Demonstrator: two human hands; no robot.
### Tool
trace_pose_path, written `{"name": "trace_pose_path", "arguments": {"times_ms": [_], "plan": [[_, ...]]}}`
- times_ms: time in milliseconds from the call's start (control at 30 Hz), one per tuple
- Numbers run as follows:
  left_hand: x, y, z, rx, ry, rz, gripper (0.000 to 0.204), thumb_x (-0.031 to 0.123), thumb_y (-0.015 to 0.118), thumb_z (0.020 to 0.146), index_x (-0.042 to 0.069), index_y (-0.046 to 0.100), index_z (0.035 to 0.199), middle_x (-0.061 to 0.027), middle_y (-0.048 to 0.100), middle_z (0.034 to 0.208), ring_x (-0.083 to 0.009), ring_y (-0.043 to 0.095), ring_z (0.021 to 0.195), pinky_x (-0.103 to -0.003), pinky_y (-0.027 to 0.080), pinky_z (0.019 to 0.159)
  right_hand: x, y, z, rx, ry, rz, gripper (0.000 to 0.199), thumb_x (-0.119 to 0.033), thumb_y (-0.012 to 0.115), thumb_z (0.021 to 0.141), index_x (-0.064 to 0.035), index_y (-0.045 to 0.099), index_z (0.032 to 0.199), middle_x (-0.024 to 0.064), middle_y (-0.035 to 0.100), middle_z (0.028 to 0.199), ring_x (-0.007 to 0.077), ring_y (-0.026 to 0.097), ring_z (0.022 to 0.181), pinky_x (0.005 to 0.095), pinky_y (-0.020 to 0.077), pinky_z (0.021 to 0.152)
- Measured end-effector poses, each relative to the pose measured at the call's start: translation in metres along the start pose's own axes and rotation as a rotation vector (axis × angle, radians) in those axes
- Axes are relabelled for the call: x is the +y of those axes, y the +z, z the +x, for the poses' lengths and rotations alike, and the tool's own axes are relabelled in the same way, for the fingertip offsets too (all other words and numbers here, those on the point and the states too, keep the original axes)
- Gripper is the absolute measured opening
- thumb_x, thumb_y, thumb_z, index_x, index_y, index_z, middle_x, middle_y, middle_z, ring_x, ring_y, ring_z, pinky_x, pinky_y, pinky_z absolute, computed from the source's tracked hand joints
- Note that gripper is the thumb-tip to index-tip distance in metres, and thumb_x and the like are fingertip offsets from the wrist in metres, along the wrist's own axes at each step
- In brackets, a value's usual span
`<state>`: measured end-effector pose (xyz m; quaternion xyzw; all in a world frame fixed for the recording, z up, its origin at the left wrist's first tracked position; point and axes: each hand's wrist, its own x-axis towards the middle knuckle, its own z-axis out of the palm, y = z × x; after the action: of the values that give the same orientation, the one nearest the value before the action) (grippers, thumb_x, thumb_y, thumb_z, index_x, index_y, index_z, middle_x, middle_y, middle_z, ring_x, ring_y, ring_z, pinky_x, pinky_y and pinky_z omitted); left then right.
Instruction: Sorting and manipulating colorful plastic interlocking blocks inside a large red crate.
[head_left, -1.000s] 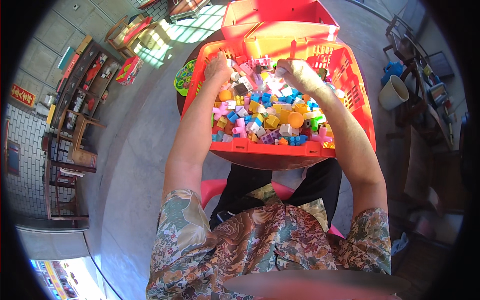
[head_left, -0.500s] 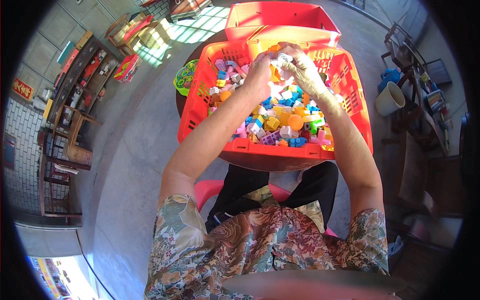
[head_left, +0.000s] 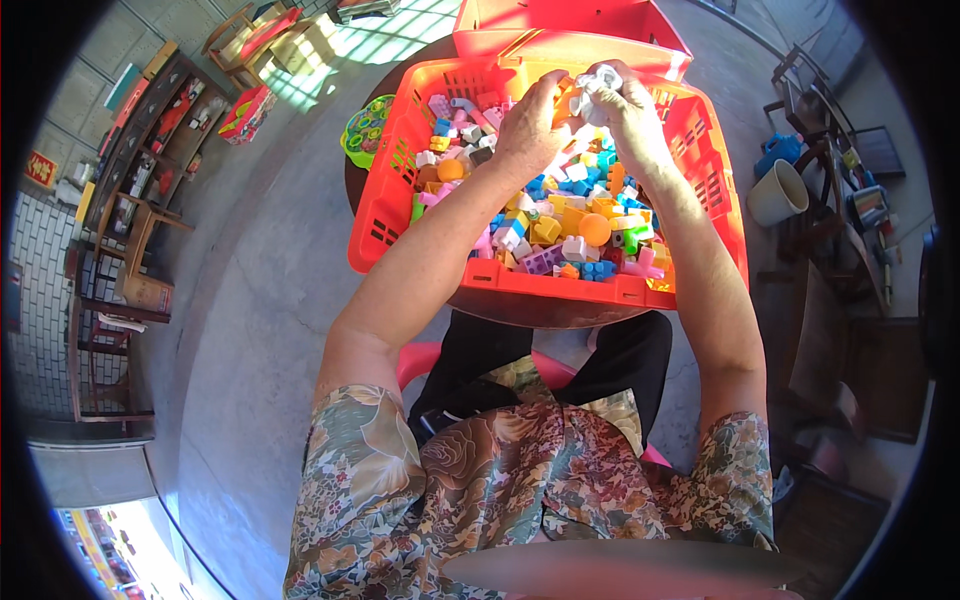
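Observation:
Above the far half of a red plastic basket (head_left: 372,215) both of my hands are raised close together. My left hand (head_left: 532,128) is closed around an orange toy block (head_left: 564,98), which shows between its thumb and fingers. Pinched in my right hand (head_left: 630,115) is a crumpled white cloth (head_left: 600,80), held right beside the orange block. The two look close to touching, but bright sunlight blurs the gap. Below them, the basket is filled with mixed toy blocks (head_left: 545,230) in yellow, blue, white, pink and purple, with an orange ball (head_left: 596,230) among them.
Behind the basket stands a second red bin (head_left: 590,45). A green tray of round pieces (head_left: 368,130) sits at the left on the round brown table (head_left: 540,314). Shelves (head_left: 150,140) line the left wall; a cream bucket (head_left: 777,193) stands right.
My hands have drawn slightly apart, showing more of the orange block and white cloth. My right hand has shifted a little to the right, and the whole view has tilted slightly.

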<state>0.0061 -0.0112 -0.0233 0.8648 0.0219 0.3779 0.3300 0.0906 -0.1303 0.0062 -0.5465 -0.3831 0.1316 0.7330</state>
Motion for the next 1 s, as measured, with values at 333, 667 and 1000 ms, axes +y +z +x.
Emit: {"name": "trace_pose_path", "arguments": {"times_ms": [333,667,1000], "plan": [[0.002,0.001,-0.002,0.020,0.060,0.009,0.034,0.005,0.058,0.075,0.004,0.050,0.108,-0.0117,0.056,0.101,-0.0247,0.054,0.096,-0.034,0.045,0.082,-0.004,0.000,-0.004,0.053,0.135,0.075,0.009,-0.006,0.053,0.085,-0.0030,0.055,0.093,0.0026,0.058,0.080,0.0090,0.055,0.069,0.0215,0.0450,0.060],[-0.008,-0.001,0.005,0.234,-0.790,-1.091,0.029,0.034,0.048,0.091,0.013,0.050,0.111,-0.0055,0.058,0.104,-0.0197,0.059,0.092,-0.038,0.050,0.074,0.014,0.016,-0.013,-0.090,0.056,-0.341,0.016,-0.011,0.060,0.082,-0.0019,0.059,0.095,0.0082,0.059,0.078,0.0156,0.058,0.069,0.0274,0.0467,0.064],[-0.016,-0.005,0.004,-0.273,-0.631,-1.438,0.027,0.029,0.053,0.090,0.010,0.051,0.111,-0.0053,0.059,0.097,-0.0177,0.060,0.085,-0.036,0.052,0.069,0.019,0.004,-0.005,-0.094,-0.192,-0.364,0.010,-0.010,0.062,0.082,-0.0073,0.062,0.092,0.0062,0.051,0.082,0.0134,0.054,0.075,0.0257,0.0464,0.065]]}}
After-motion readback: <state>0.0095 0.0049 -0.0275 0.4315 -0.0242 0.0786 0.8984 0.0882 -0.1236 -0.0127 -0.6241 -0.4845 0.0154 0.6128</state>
